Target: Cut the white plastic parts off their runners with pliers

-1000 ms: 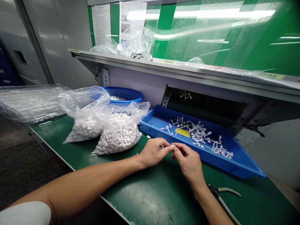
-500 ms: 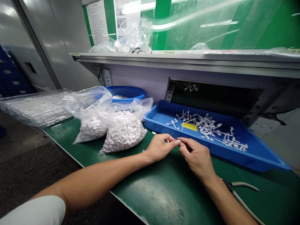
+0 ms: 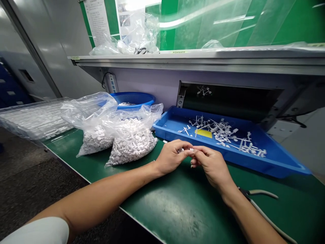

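Observation:
My left hand [image 3: 172, 157] and my right hand [image 3: 210, 166] meet above the green bench mat [image 3: 182, 210], just in front of a blue plastic tray [image 3: 170, 125]. Their fingertips pinch a small white plastic piece [image 3: 185, 149], which is mostly hidden by my fingers. The tray holds a loose tangle of white plastic runners [image 3: 223, 134] and a yellow card [image 3: 203, 133]. To the left of my hands lies a clear bag of white plastic parts [image 3: 132, 144], with a similar bag [image 3: 95, 141] behind it.
Pliers with pale handles [image 3: 256, 193] lie on the mat to the right of my right forearm. A blue mesh basket [image 3: 134, 98] stands behind the bags. Stacked clear plastic trays [image 3: 33, 120] sit at the far left. A metal shelf [image 3: 203, 57] runs above the bench.
The whole view has shifted slightly as my head moved. My hands stay together, still pinching the small white piece, and their fingers have shifted only slightly.

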Action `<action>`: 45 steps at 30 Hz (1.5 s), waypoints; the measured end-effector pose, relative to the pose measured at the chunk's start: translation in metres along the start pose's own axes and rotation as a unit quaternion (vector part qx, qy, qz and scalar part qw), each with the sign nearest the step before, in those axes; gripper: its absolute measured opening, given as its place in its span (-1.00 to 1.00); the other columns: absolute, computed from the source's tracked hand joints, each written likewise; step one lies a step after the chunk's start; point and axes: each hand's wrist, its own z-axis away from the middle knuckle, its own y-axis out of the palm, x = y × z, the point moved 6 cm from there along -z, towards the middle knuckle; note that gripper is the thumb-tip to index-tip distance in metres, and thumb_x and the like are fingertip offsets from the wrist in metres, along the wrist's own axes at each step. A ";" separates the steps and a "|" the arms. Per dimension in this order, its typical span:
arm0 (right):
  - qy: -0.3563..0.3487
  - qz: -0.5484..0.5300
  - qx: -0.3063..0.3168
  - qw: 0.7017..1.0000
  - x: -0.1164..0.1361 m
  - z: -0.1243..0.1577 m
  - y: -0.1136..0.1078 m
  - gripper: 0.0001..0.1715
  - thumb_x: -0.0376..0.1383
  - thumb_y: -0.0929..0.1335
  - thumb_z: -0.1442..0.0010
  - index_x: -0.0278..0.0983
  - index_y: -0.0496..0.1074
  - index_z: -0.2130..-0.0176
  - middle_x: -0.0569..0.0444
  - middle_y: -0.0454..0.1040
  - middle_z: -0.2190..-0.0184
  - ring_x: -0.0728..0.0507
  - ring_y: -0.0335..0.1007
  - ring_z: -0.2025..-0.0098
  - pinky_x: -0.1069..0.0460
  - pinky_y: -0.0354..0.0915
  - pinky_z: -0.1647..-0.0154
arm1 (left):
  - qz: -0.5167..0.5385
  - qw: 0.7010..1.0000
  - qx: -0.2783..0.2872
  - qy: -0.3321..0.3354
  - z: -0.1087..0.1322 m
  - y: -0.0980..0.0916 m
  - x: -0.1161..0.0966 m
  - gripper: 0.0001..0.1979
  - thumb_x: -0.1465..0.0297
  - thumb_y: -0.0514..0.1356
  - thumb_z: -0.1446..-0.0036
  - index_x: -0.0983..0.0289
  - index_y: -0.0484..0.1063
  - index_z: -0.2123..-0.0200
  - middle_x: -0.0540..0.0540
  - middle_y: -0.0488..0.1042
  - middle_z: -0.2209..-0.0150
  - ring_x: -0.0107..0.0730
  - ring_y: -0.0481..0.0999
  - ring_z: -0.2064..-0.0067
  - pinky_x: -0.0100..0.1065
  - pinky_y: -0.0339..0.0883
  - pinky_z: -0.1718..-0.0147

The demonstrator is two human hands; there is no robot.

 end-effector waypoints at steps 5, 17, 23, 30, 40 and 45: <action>0.026 -0.078 0.030 0.996 -0.002 0.002 0.005 -0.66 -0.10 0.40 -0.15 -0.33 0.51 0.23 0.01 0.50 0.35 -0.09 0.45 0.41 0.02 0.45 0.37 | 0.051 0.998 0.021 -0.014 -0.003 -0.001 0.004 -0.81 0.31 0.19 -0.22 0.30 0.55 0.25 0.05 0.55 0.31 -0.43 0.49 0.24 -0.45 0.30 0.17; 0.037 -0.003 0.122 0.992 0.002 0.006 -0.004 -0.63 -0.05 0.39 -0.19 -0.33 0.53 0.30 -0.01 0.55 0.43 -0.09 0.48 0.48 0.07 0.42 0.44 | 0.215 0.956 0.102 -0.173 -0.002 0.010 0.026 -0.65 0.16 0.29 -0.07 0.38 0.52 0.29 0.00 0.42 0.46 -0.67 0.16 0.60 -0.51 0.00 0.64; 0.045 0.004 0.146 0.988 -0.001 0.007 -0.004 -0.58 -0.01 0.38 -0.20 -0.34 0.53 0.33 -0.02 0.54 0.48 -0.10 0.47 0.49 0.06 0.40 0.45 | 0.308 0.910 0.152 -0.233 0.002 0.016 0.033 -0.60 0.12 0.34 0.00 0.36 0.50 0.29 -0.01 0.36 0.43 -0.71 0.10 0.61 -0.54 -0.16 0.69; 0.022 -0.031 0.143 0.989 0.003 0.009 -0.001 -0.60 -0.02 0.40 -0.20 -0.33 0.51 0.32 0.00 0.53 0.48 -0.07 0.45 0.50 0.08 0.37 0.46 | 0.382 0.869 0.176 -0.262 0.004 0.018 0.033 -0.61 0.14 0.37 0.01 0.36 0.50 0.28 -0.02 0.30 0.40 -0.77 0.05 0.61 -0.59 -0.24 0.71; 0.006 0.001 0.104 0.995 -0.004 0.003 -0.004 -0.55 0.05 0.30 -0.24 -0.29 0.43 0.21 0.02 0.48 0.37 -0.08 0.42 0.45 0.03 0.37 0.44 | 0.462 0.825 0.168 -0.278 -0.002 0.020 0.034 -0.68 0.26 0.37 -0.01 0.40 0.45 0.28 -0.02 0.28 0.39 -0.81 0.03 0.62 -0.65 -0.25 0.74; -0.031 0.176 0.037 0.983 0.003 -0.016 -0.027 -0.61 -0.02 0.25 -0.28 -0.25 0.45 0.23 0.05 0.47 0.42 -0.10 0.39 0.46 0.01 0.31 0.39 | 0.555 0.754 0.025 -0.349 -0.012 0.004 0.059 -0.84 0.42 0.20 0.03 0.31 0.23 0.42 -0.04 0.24 0.42 -0.70 0.10 0.63 -0.62 -0.30 0.81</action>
